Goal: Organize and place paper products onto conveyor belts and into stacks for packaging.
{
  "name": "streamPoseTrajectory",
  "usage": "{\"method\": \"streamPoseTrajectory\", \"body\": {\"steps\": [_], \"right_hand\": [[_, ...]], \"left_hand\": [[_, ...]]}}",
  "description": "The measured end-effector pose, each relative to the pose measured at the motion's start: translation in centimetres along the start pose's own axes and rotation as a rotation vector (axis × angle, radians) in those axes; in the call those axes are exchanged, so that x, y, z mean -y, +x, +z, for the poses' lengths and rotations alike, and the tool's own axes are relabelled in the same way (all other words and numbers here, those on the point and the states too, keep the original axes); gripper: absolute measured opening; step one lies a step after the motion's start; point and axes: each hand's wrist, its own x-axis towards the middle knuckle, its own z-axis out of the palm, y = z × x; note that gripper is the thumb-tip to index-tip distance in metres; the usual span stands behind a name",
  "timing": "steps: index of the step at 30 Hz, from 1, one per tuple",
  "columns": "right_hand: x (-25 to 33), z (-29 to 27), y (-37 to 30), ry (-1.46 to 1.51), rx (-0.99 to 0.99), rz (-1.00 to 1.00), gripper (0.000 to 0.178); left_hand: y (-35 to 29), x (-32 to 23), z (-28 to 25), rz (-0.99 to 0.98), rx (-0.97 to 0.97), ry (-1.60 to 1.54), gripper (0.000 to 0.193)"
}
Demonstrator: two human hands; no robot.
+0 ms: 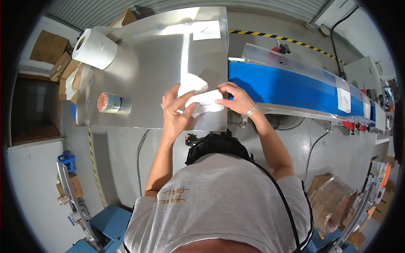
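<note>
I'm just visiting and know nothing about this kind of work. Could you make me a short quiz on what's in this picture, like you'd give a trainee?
1. Fill in: the left hand and the right hand are both holding white ____.

2. The bracelet is worn on the wrist of: A) the left hand; B) the right hand; C) both hands.

3. True or false: the blue belt lies to the right of the metal table.

Key:
1. paper
2. B
3. True
</note>
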Motion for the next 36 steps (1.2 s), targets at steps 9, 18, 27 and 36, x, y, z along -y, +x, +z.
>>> {"method": "streamPoseTrajectory", "body": {"steps": [9,18,27,36], "right_hand": [[-5.5,-8.9,-7.0,0.165,-0.643,0.381,0.01],[-8.9,-18.6,-11.4,-1.156,-0.866,0.642,0.055],[3.1,-0.6,2.2,-0.016,0.09,0.106,0.053],[-1.5,-2.2,0.8,0.429,-0.088,0.338,0.037]], "left_hand": [[0.2,0.8,0.5,-0.023,-0.126,0.076,0.032],[0.2,1.4,0.6,0.03,-0.144,0.115,0.03],[0.2,1.1,-0.2,0.041,-0.072,0.068,0.031],[1.2,2.2,0.1,-0.139,-0.196,0.08,0.039]]}}
